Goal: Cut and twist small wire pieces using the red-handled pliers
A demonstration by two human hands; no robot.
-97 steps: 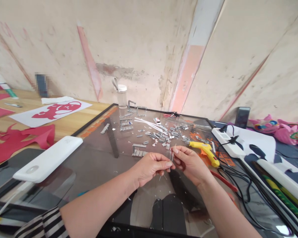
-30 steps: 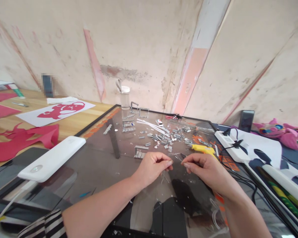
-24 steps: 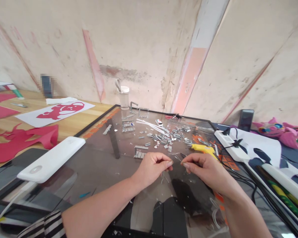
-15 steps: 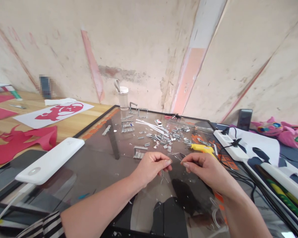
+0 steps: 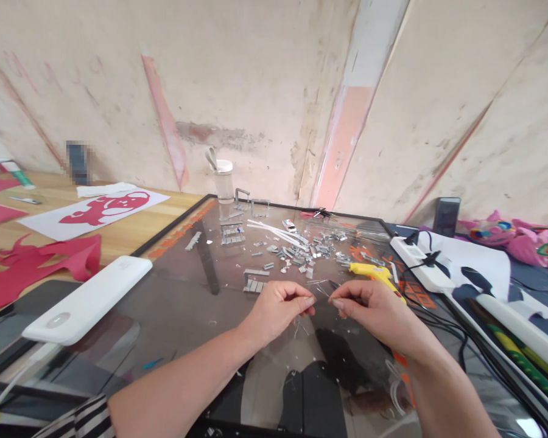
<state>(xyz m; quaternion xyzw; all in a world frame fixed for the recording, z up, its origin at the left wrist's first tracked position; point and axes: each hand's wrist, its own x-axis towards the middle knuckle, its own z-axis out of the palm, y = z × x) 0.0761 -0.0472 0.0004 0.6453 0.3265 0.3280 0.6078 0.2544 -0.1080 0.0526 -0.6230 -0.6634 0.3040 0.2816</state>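
My left hand (image 5: 285, 307) is in a pinch, thumb against forefinger, above the dark glass tabletop (image 5: 178, 322). Facing it across a small gap, my right hand (image 5: 368, 304) pinches as well. Whatever sits between either set of fingertips is too thin to make out. Short thin wires (image 5: 319, 283) lie just beyond the gap. Past my left hand stands a small grey bench-like model (image 5: 256, 281). A yellow glue gun (image 5: 369, 271) lies beyond my right hand. Farther back is a scatter of grey pieces (image 5: 296, 252) with white strips (image 5: 276, 231).
A white power bank (image 5: 91, 298) lies at left, near red cut paper (image 5: 73, 267). At the back stands a lidded jar (image 5: 223, 182). A power strip (image 5: 422, 264) with black cables runs along the right, and a phone (image 5: 447, 216) leans on the wall.
My right hand has moved slightly left, narrowing the gap between my fingertips. My left hand holds nearly the same place and pinch. The whole view has shifted a little.
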